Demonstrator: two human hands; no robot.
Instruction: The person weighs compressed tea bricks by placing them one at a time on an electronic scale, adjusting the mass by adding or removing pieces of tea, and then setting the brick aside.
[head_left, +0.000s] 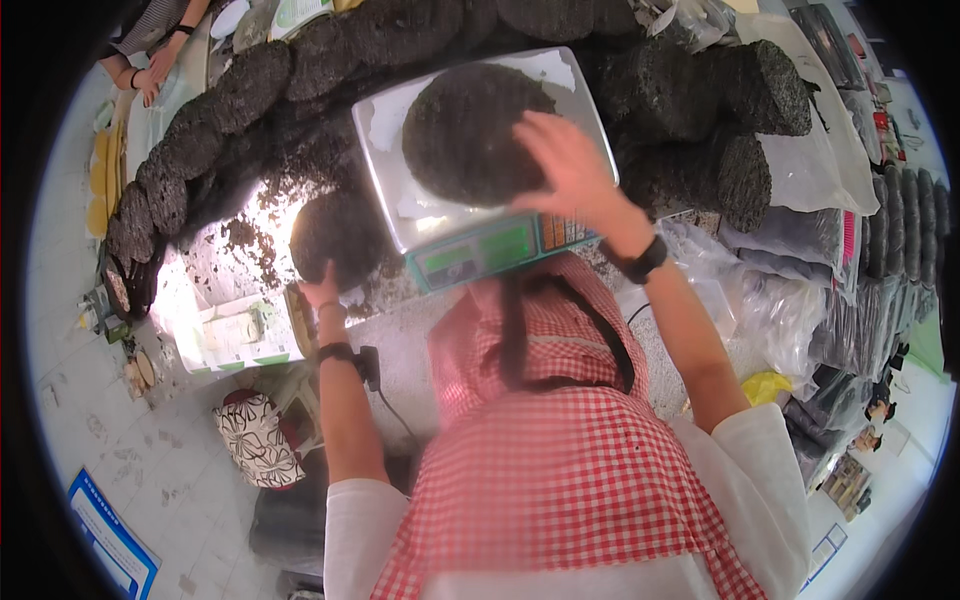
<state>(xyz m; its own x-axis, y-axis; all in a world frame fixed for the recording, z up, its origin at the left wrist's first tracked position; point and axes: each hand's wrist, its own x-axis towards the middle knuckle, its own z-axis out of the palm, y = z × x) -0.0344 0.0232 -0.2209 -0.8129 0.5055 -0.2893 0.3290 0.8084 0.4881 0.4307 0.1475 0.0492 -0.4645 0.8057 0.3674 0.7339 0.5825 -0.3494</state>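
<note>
A digital scale (480, 251) with a steel pan and lit green display stands before me. On its pan lies a round, dark cake of what looks like dried seaweed (469, 135). My right hand (562, 169), blurred, is spread over that cake's right edge; whether it touches is unclear. To the left of the scale, my left hand (322, 289) grips the near edge of another dark round cake (337, 236), fingers partly hidden beneath or behind it. Dark crumbs (255, 244) litter the bright tabletop around it.
Rows of dark round cakes (251, 82) arc behind the scale, with more stacks (742, 176) on the right. A box (244, 330) sits front left. Clear plastic bags (780, 315) lie at right. Another person's hands (154, 75) rest at the far left.
</note>
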